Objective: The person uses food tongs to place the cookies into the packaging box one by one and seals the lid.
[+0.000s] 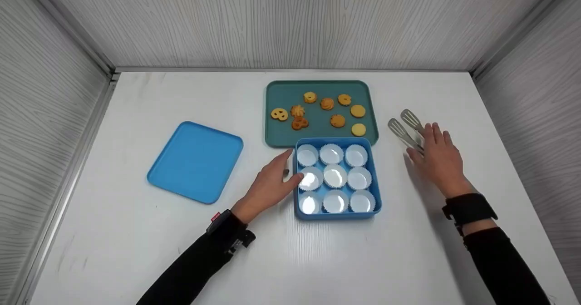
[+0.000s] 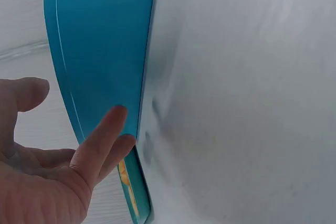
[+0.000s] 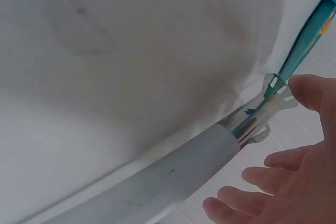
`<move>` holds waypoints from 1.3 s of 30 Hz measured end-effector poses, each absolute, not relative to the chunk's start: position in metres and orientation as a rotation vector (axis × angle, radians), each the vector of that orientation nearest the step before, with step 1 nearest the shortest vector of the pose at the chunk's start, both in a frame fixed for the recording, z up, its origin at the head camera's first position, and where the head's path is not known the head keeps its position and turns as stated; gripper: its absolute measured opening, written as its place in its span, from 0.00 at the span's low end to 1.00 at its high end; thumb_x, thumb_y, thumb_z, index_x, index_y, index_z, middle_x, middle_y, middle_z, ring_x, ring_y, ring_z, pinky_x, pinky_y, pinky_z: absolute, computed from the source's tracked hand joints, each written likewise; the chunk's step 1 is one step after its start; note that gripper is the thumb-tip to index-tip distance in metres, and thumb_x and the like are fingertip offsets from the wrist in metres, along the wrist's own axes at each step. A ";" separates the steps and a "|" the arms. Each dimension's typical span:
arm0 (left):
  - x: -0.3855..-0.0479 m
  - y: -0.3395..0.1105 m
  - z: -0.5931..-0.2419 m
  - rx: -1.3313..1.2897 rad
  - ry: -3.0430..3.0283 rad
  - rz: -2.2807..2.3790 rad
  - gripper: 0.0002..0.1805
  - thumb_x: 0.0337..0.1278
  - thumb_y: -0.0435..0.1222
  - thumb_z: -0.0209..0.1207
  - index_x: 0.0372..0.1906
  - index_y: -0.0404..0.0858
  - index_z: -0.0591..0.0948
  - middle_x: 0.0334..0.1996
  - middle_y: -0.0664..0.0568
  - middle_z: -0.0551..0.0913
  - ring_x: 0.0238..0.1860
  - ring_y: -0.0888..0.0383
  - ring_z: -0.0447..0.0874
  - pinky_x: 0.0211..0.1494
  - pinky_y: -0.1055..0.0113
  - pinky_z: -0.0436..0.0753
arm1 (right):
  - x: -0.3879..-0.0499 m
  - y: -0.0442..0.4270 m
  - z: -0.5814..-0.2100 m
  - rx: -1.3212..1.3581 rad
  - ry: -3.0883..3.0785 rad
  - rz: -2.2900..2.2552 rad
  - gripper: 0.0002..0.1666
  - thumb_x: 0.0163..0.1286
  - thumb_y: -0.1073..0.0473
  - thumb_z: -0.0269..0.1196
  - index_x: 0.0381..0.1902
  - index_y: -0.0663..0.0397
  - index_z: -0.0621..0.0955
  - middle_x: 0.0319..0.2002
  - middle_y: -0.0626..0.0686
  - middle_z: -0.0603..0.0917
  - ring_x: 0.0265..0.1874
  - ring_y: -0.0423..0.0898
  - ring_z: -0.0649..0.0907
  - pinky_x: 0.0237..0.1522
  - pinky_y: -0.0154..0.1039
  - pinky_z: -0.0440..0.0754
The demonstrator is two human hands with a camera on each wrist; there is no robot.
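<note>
A blue box (image 1: 335,217) holds several white paper cups (image 1: 335,176) in rows. My left hand (image 1: 268,182) is at the box's left side, thumb over the rim; in the left wrist view the hand (image 2: 58,182) has its fingers extended by the blue wall (image 2: 102,51). On the right, my right hand (image 1: 440,162) is over the handles of two slotted spatulas (image 1: 401,131), fingers extended. The right wrist view shows that hand (image 3: 294,177) beside a spatula head (image 3: 268,100); whether it touches them I cannot tell.
Behind the box lies a green tray (image 1: 286,137) with several cookies (image 1: 327,104) and pretzel shapes (image 1: 279,114) on it. A flat blue lid or tray (image 1: 195,162) rests at the left on the white table (image 1: 113,232). Grey wood-grain panels (image 1: 290,23) stand around the table.
</note>
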State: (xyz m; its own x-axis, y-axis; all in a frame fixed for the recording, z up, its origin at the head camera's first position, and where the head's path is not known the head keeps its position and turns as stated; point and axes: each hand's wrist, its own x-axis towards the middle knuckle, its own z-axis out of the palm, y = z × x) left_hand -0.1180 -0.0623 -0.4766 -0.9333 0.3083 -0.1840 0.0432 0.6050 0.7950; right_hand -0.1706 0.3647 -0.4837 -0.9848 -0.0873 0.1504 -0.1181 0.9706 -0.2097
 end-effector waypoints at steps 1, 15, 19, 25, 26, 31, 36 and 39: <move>-0.118 -0.061 -0.477 0.269 2.512 1.271 0.42 0.74 0.50 0.59 0.82 0.36 0.57 0.79 0.42 0.62 0.70 0.48 0.74 0.74 0.53 0.71 | -0.169 0.367 -0.483 0.149 -2.991 0.339 0.47 0.74 0.51 0.65 0.76 0.76 0.59 0.73 0.79 0.61 0.68 0.80 0.64 0.62 0.76 0.68; -0.118 -0.055 -0.483 0.194 2.410 1.448 0.35 0.74 0.42 0.58 0.77 0.30 0.65 0.72 0.41 0.72 0.71 0.48 0.73 0.72 0.54 0.73 | -0.155 0.389 -0.481 0.043 -3.090 0.394 0.39 0.72 0.51 0.67 0.60 0.86 0.71 0.45 0.81 0.77 0.43 0.78 0.79 0.40 0.70 0.79; -0.117 -0.056 -0.483 0.200 2.437 1.458 0.33 0.73 0.40 0.58 0.76 0.31 0.68 0.70 0.42 0.74 0.70 0.50 0.74 0.71 0.55 0.75 | -0.154 0.395 -0.481 0.047 -3.119 0.455 0.29 0.72 0.53 0.65 0.48 0.82 0.77 0.38 0.74 0.78 0.36 0.70 0.81 0.33 0.67 0.80; -0.114 -0.058 -0.484 0.190 2.432 1.497 0.32 0.72 0.38 0.58 0.76 0.32 0.68 0.70 0.42 0.75 0.67 0.51 0.77 0.69 0.55 0.77 | -0.151 0.395 -0.480 -0.022 -3.116 0.555 0.33 0.75 0.48 0.62 0.59 0.77 0.75 0.44 0.69 0.77 0.39 0.68 0.81 0.36 0.67 0.79; -0.114 -0.058 -0.484 0.190 2.430 1.500 0.32 0.73 0.38 0.57 0.76 0.32 0.68 0.70 0.42 0.75 0.67 0.51 0.77 0.69 0.55 0.77 | -0.151 0.395 -0.480 -0.023 -3.100 0.566 0.34 0.75 0.47 0.61 0.60 0.76 0.74 0.45 0.69 0.76 0.39 0.68 0.81 0.36 0.68 0.79; -0.112 -0.060 -0.484 0.177 2.413 1.518 0.32 0.74 0.39 0.57 0.76 0.31 0.67 0.70 0.41 0.74 0.66 0.50 0.78 0.68 0.55 0.78 | -0.151 0.387 -0.474 0.020 -2.984 0.621 0.34 0.76 0.45 0.61 0.62 0.72 0.73 0.47 0.68 0.76 0.41 0.69 0.80 0.36 0.68 0.77; -0.111 -0.061 -0.485 0.181 2.395 1.538 0.32 0.75 0.39 0.58 0.76 0.31 0.66 0.71 0.41 0.74 0.66 0.49 0.78 0.69 0.55 0.77 | -0.159 0.375 -0.464 0.112 -2.953 0.625 0.35 0.77 0.43 0.60 0.65 0.68 0.72 0.43 0.68 0.82 0.41 0.66 0.83 0.35 0.67 0.77; -0.111 -0.061 -0.487 0.194 2.391 1.535 0.32 0.75 0.39 0.57 0.77 0.31 0.66 0.71 0.40 0.73 0.67 0.49 0.77 0.70 0.56 0.76 | -0.165 0.364 -0.461 0.176 -2.967 0.593 0.36 0.78 0.42 0.61 0.67 0.67 0.72 0.41 0.67 0.83 0.37 0.64 0.84 0.32 0.65 0.79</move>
State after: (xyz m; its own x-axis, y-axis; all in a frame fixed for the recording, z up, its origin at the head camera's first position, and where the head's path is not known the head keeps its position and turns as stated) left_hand -0.1110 -0.0609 -0.4867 -0.9482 0.2677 -0.1713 -0.0444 0.4222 0.9054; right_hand -0.1645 0.3642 -0.4607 -0.9872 -0.0918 0.1306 -0.1349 0.9170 -0.3754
